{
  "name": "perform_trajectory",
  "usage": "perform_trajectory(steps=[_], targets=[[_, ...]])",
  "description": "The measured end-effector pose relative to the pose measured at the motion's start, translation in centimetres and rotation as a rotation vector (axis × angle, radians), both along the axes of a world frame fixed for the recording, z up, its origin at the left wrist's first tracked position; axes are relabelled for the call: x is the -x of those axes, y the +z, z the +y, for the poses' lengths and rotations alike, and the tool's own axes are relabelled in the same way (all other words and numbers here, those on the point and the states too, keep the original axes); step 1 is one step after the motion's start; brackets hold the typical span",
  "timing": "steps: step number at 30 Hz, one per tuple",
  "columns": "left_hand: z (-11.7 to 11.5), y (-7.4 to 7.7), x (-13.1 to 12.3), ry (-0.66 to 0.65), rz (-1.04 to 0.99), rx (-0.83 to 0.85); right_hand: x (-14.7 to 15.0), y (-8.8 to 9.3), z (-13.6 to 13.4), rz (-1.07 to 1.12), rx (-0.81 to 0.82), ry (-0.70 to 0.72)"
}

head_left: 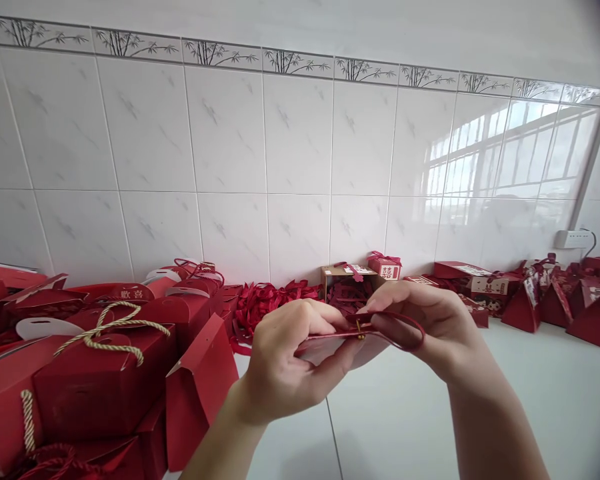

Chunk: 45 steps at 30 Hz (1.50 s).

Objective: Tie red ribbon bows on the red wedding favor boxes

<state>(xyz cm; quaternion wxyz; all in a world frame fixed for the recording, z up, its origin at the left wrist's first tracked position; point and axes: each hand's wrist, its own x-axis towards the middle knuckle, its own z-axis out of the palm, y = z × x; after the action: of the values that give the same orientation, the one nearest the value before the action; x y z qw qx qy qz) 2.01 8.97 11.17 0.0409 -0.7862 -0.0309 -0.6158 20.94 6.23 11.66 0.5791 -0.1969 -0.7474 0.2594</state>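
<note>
In the middle of the head view, both hands hold a thin red folded piece (325,337) with a pale underside, seen nearly edge-on. My left hand (295,360) pinches its left part between thumb and fingers. A small gold-coloured fastener (360,328) shows between the two hands. My right hand (430,327) is closed at the right end of the piece, where a dark red loop (413,328) curves over the fingers. The fingertips of the right hand are partly hidden behind the piece.
Red boxes (105,383), one with a gold cord bow, pile up on the left. Shredded red ribbon (275,303) and an open carton (330,272) lie along the tiled wall. Small red pyramid boxes (523,308) stand at the right on the white surface (405,427).
</note>
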Motion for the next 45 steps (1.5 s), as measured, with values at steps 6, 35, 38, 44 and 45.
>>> perform_trajectory(steps=[6,35,38,44,45], targets=[[0.1,0.0,0.1,-0.034,0.018,0.038,0.2,-0.1,0.0,0.008,-0.007,-0.012],[-0.9,0.6,0.3,-0.042,0.008,-0.063,1.4,0.4,-0.8,-0.168,-0.349,-0.145],[-1.0,0.5,0.4,-0.090,-0.023,0.005,1.8,0.3,-0.7,-0.120,-0.410,-0.166],[-1.3,0.6,0.5,-0.102,-0.073,0.113,2.4,0.1,-0.4,-0.036,-0.453,-0.163],[-1.4,0.6,0.5,-0.099,-0.080,0.131,2.5,0.0,-0.4,-0.024,-0.449,-0.159]])
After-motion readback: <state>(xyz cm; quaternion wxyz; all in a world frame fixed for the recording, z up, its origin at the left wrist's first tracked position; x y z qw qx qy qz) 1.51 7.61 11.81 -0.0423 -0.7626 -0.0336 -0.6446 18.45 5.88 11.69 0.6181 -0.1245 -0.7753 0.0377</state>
